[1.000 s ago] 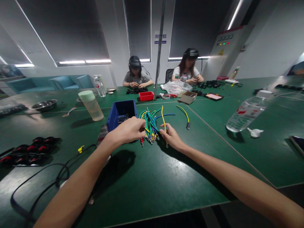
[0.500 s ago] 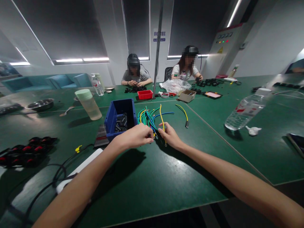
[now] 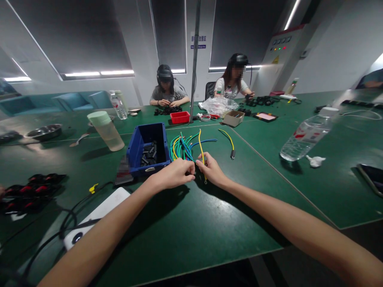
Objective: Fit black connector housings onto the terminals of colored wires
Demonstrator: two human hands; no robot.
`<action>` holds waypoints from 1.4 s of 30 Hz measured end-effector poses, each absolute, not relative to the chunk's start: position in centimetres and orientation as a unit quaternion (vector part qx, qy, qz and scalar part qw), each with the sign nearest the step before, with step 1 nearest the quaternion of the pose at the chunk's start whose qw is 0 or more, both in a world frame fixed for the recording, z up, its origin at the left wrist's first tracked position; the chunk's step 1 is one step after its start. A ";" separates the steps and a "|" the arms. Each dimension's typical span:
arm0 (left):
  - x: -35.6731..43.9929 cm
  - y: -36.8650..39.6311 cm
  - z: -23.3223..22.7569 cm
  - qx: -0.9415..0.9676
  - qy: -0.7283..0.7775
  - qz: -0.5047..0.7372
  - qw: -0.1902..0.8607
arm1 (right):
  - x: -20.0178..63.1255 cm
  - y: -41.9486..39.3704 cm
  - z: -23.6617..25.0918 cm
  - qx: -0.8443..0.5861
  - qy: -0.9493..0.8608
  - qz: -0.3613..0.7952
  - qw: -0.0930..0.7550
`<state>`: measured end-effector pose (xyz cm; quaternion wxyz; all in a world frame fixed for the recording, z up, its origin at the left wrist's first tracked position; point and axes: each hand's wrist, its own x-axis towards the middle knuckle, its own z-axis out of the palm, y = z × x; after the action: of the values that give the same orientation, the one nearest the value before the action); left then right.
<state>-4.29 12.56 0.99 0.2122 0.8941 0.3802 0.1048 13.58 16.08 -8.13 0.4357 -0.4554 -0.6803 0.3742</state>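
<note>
My right hand pinches a yellow wire that stands nearly upright between thumb and fingers. A small ring terminal shows at the wire's lower end, below the fingers. Close by on the left, my left hand is closed with its fingers curled under; whatever it grips is hidden. Behind both hands lies a loose bundle of green, blue and yellow wires. A blue bin holding small black sleeves stands beside the bundle. To the right rests a yellow-green wire with a black sleeve at one end.
A frosted bottle with a green lid stands left of the bin. On the right are a tilted water bottle and crumpled tissue. A white power bank-like block and black cable lie near my left forearm. Two people sit across the table.
The view has shifted slightly. My left hand has come a little closer to my right hand, which still holds the yellow wire.
</note>
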 end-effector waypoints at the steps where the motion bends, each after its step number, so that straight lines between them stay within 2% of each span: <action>1: -4.3 12.6 0.8 0.892 0.383 0.116 0.211 | 13.6 16.1 -8.1 -0.455 -0.680 0.373 0.438; 9: -3.4 13.1 -1.9 0.861 0.412 0.200 0.221 | 13.6 16.0 -8.2 -0.445 -0.649 0.415 0.457; 20: -1.3 12.6 -6.1 0.746 0.510 0.365 0.225 | 13.6 16.2 -8.5 -0.463 -0.611 0.411 0.493; 30: -1.1 12.0 -8.0 0.748 0.512 0.392 0.157 | 13.5 16.3 -8.4 -0.473 -0.605 0.425 0.479; 42: -1.2 12.1 -8.1 0.731 0.500 0.428 0.182 | 13.6 16.3 -8.4 -0.456 -0.606 0.431 0.489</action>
<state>-1.22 12.15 -8.07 0.1821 0.7306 0.4998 0.4280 13.65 16.34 -8.44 0.4886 -0.4563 -0.6060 0.4312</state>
